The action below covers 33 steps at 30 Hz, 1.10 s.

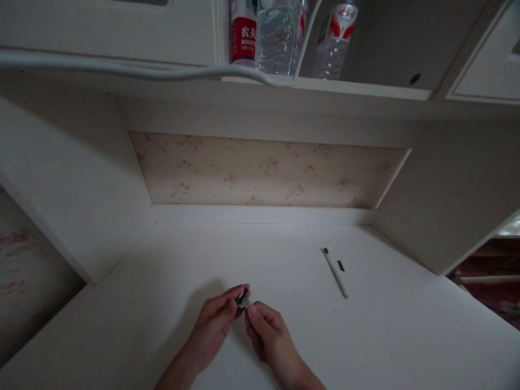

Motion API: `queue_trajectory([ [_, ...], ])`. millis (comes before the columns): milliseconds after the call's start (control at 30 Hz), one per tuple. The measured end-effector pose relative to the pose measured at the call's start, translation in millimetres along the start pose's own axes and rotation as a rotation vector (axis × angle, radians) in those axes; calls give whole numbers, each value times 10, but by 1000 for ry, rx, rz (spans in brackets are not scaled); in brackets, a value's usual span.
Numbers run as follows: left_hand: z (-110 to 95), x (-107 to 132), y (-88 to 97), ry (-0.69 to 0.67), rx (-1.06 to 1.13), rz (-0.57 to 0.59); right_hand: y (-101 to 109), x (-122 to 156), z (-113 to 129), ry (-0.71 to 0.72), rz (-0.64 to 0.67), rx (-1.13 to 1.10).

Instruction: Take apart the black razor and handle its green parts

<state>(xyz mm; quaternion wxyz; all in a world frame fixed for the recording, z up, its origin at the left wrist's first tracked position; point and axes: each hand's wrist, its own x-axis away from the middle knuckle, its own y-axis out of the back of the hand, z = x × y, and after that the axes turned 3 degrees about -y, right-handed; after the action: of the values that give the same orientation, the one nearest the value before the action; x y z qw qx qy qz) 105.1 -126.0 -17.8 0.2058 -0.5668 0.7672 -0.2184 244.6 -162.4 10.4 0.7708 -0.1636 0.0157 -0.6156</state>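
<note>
My left hand [219,318] pinches a small black and silver object [243,299] between thumb and fingers, above the white desk [195,257]. It is too small and dark to tell its kind. My right hand [268,331] is closed, thumb against forefinger, at the object's silver right end, and seems to grip it there. The fingers cover much of the object. To the right of both hands, a thin white pen-like stick [336,274] with a dark end lies slantwise on the desk. Beside it rests a short dark green piece [340,266].
Plastic bottles [277,40] stand in an open shelf compartment above the desk. A pale cable [162,72] runs along the shelf's front edge and loops upward. Side panels [81,179] close off the desk left and right, with floral wallpaper [260,170] behind.
</note>
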Motion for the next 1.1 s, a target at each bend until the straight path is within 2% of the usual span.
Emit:
queue_trajectory([
  [233,-12,-5,-18,12,59,38,8,-27,-20,-30,-20,-55],
  [633,-1,7,-10,50,73,34,34,-49,-70,-27,-6,-97],
  [1100,-34,6,-21,42,-3,30,27,-42,-20,-100,-9,-119],
])
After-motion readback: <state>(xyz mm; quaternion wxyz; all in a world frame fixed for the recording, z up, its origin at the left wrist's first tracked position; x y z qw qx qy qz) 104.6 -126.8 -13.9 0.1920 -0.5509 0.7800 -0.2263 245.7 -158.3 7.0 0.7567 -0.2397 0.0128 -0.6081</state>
